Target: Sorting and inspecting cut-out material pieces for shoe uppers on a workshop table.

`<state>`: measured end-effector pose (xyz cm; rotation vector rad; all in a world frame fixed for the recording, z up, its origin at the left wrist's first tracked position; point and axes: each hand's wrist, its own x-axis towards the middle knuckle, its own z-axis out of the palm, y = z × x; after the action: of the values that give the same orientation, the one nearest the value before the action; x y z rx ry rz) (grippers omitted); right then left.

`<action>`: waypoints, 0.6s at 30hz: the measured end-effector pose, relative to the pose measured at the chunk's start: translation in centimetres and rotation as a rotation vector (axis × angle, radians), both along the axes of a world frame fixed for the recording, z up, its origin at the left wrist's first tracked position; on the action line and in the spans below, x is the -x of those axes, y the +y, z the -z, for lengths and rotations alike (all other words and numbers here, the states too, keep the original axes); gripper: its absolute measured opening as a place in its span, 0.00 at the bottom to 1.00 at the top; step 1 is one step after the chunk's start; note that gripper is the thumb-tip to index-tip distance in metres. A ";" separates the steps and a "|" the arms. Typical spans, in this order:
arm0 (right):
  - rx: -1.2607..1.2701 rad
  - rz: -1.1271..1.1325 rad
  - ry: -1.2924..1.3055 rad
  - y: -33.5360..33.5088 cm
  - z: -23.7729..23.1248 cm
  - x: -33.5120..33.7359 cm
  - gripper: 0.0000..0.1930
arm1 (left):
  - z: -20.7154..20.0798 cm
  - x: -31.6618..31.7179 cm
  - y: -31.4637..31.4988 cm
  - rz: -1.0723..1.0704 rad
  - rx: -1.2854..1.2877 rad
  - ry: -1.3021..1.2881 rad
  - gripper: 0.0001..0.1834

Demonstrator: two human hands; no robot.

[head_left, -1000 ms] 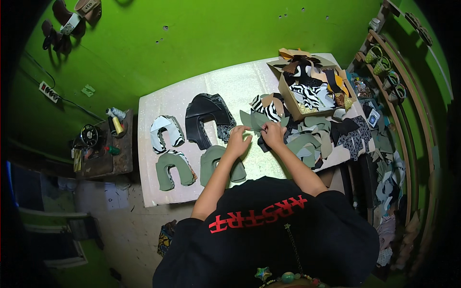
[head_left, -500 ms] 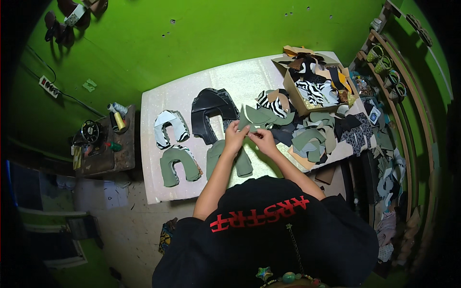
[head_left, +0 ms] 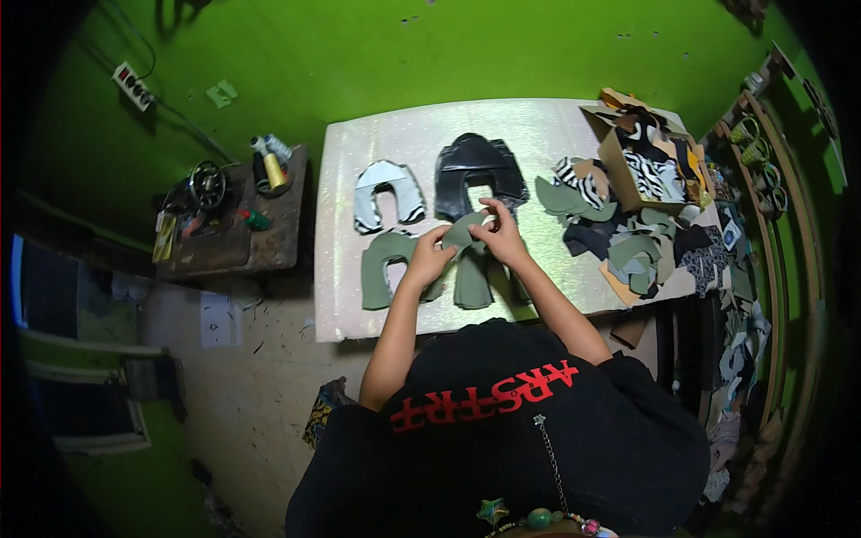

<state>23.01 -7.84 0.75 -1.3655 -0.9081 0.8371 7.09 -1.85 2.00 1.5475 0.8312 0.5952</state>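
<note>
My left hand (head_left: 434, 257) and my right hand (head_left: 502, 240) hold a green cut piece (head_left: 461, 234) of sheet material between them. Its curved edge shows between my fingers. Beneath my hands lies a stack of green U-shaped pieces (head_left: 473, 285), partly covered by them. Another green U-shaped stack (head_left: 375, 280) is left of my left hand. Beyond my hands rests a black U-shaped stack (head_left: 480, 157), and to its left a white one with zebra-striped layers (head_left: 386, 186).
Loose green offcuts (head_left: 639, 255) and zebra scraps (head_left: 583, 182) lie on the table's (head_left: 345, 318) right side. A cardboard box (head_left: 623, 175) of scraps stands at the back right. Far left is a wooden machine table (head_left: 224, 251) with thread cones (head_left: 272, 170). A rack (head_left: 771, 269) stands at right.
Both hands have moved left with the green piece, from beside the offcuts to above the right green stack. The head view has shifted too, so the table sits farther right.
</note>
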 end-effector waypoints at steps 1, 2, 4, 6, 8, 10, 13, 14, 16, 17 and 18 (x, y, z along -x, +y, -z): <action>-0.004 -0.069 0.019 0.6 -0.2 1.2 0.31 | -0.1 1.8 0.6 0.028 0.088 0.007 0.16; -0.027 -0.117 -0.016 1.0 -0.4 2.2 0.27 | -0.1 3.4 1.1 0.057 0.175 0.012 0.16; -0.040 -0.265 -0.084 2.5 1.1 3.5 0.20 | -0.9 5.8 1.3 -0.034 0.234 -0.061 0.16; -0.024 -0.264 -0.077 3.8 2.2 5.7 0.17 | -1.1 8.9 2.2 -0.119 0.236 0.018 0.15; -0.006 -0.261 -0.072 4.7 2.8 7.8 0.13 | 0.7 11.4 3.3 -0.218 0.218 0.068 0.11; 0.023 -0.149 -0.145 5.2 3.0 9.6 0.11 | 1.3 13.2 4.1 -0.319 0.154 0.170 0.10; 0.114 -0.072 -0.330 5.5 2.8 11.3 0.11 | 1.9 13.9 4.8 -0.374 0.172 0.152 0.09; 0.159 -0.030 -0.422 5.5 2.7 11.6 0.11 | 2.0 13.9 5.0 -0.394 0.201 0.129 0.08; 0.168 -0.022 -0.421 5.7 2.9 12.5 0.11 | 4.5 14.6 5.8 -0.397 0.147 0.078 0.08; 0.171 0.026 -0.467 5.9 3.3 12.6 0.11 | 5.1 14.6 6.1 -0.377 0.080 0.077 0.07; 0.175 0.075 -0.512 5.8 3.4 12.7 0.11 | 5.4 14.3 6.2 -0.354 0.014 0.076 0.07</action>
<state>10.28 -1.99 -2.64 -1.8008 -1.1839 0.5218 -7.24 4.31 -3.42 1.4269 1.1778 0.7868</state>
